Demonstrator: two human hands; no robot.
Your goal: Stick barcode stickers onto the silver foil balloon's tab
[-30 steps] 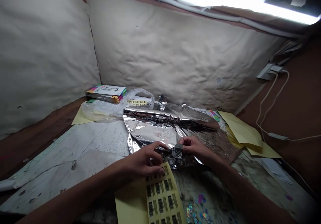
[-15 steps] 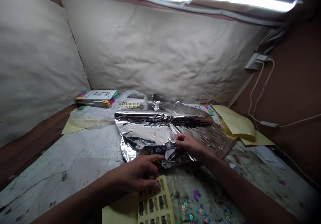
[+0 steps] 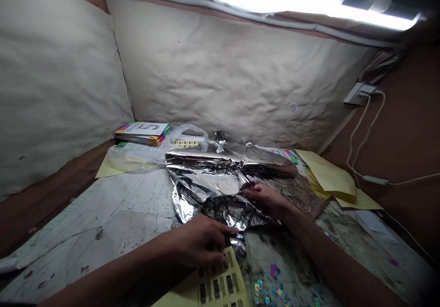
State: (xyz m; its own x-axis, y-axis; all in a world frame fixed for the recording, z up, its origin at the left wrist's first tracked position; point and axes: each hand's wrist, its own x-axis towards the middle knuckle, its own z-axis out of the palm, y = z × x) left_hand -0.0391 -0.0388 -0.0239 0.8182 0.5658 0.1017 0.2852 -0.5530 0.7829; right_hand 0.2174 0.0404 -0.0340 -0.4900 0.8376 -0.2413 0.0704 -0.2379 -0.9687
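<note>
A wide, crumpled sheet of silver foil point(image 3: 206, 175), flat and folded over, lies across the middle of the table. My right hand point(image 3: 266, 199) pinches its near edge between thumb and fingers and holds that edge up, showing a darker fold beneath. My left hand point(image 3: 202, 240) rests nearer to me with the index finger stretched out to the foil's lower edge, beside a small shiny flap point(image 3: 238, 245). Its thumb lies over a yellow sheet of barcode labels point(image 3: 223, 282), apart from the index finger. The left hand's other fingers are curled and partly hidden.
A stack of printed cards point(image 3: 144, 130) and a clear plastic bag point(image 3: 130, 158) stand back left. Yellow paper sheets point(image 3: 326, 172) lie back right, below a wall socket point(image 3: 359, 92) with white cables. Shiny confetti point(image 3: 275, 293) is scattered on the worn table point(image 3: 130, 206) near me.
The foil's near edge is lifted and opened into a darker fold in my right hand. My left hand has shifted slightly right and nearer, with the small flap now below its fingertip.
</note>
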